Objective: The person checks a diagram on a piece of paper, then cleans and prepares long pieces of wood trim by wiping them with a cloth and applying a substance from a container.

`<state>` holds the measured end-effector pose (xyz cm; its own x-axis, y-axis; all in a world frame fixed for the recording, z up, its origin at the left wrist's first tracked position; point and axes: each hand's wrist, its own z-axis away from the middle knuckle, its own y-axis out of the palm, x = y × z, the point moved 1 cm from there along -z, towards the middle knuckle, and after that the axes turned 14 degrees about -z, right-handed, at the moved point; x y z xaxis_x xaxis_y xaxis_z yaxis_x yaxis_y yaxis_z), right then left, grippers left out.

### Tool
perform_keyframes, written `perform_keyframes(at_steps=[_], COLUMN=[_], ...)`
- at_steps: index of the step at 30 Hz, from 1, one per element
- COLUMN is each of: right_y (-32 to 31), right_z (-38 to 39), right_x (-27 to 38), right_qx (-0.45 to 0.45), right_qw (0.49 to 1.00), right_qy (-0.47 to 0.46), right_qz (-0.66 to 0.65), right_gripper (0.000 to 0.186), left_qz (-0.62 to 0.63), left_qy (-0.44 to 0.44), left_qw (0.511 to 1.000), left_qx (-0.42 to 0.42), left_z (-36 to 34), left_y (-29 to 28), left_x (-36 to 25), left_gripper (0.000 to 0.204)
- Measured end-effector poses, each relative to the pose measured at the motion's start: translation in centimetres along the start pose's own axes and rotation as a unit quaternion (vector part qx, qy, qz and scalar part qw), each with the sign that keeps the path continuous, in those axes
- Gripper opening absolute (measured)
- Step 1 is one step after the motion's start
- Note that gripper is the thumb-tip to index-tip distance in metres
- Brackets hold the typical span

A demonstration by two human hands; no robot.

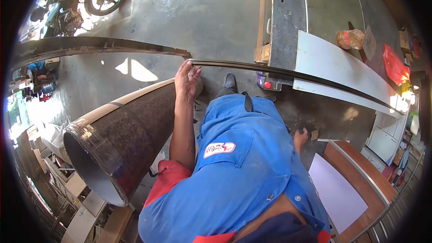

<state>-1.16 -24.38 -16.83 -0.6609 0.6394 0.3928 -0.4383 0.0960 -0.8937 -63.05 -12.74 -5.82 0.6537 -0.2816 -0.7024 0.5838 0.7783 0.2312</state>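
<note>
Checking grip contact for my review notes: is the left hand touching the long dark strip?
Touching. The head view shows the left hand with its fingers against the left end of the long dark strip.

— Right hand (300,139)?
— Forearm hidden behind blue shirt (234,162); whether it touches anything, too small to tell.
— Dark strip (270,69)?
— Far end blurs into glare near right rim.
— Brown roll (130,130)?
— Partly covered by left forearm (183,121).
— Long board (90,45)?
— Left end cut by dark edge
</note>
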Motion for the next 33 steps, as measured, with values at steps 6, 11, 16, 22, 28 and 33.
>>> perform_keyframes(at_steps=[6,11,16,22,28,33], right_y=[-1.6,-4.3,-2.1,0.4,-0.2,0.9], right_z=[0.5,2.6,0.7,-0.6,-0.6,-2.1], right_x=[19.5,33.5,38.5,39.3,40.8,40.9], right_qx=[0.001,-0.056,0.141,0.244,0.267,0.287], right_qw=[0.925,0.837,0.832,0.856,0.828,0.839], right_qy=[-0.136,-0.511,-0.513,-0.397,-0.453,-0.429], right_qz=[-0.356,-0.188,-0.155,-0.223,-0.194,-0.171], right_gripper=[0.028,0.020,0.016,0.015,0.015,0.017], left_qz=[-0.018,-0.031,-0.007,0.082,0.090,0.095], left_qy=[0.026,0.021,0.039,0.060,0.051,0.064], left_qw=[0.994,0.995,0.995,0.993,0.993,0.993], left_qx=[0.101,0.097,0.091,0.067,0.048,0.042], left_z=[1.3,1.1,0.5,0.4,-0.2,-1.3], left_y=[-1.9,-2.0,-1.9,-0.9,-0.2,0.3], left_x=[-0.2,0.1,0.8,1.8,2.6,3.0], left_gripper=[0.051,0.052,0.052,0.031,0.022,0.019])
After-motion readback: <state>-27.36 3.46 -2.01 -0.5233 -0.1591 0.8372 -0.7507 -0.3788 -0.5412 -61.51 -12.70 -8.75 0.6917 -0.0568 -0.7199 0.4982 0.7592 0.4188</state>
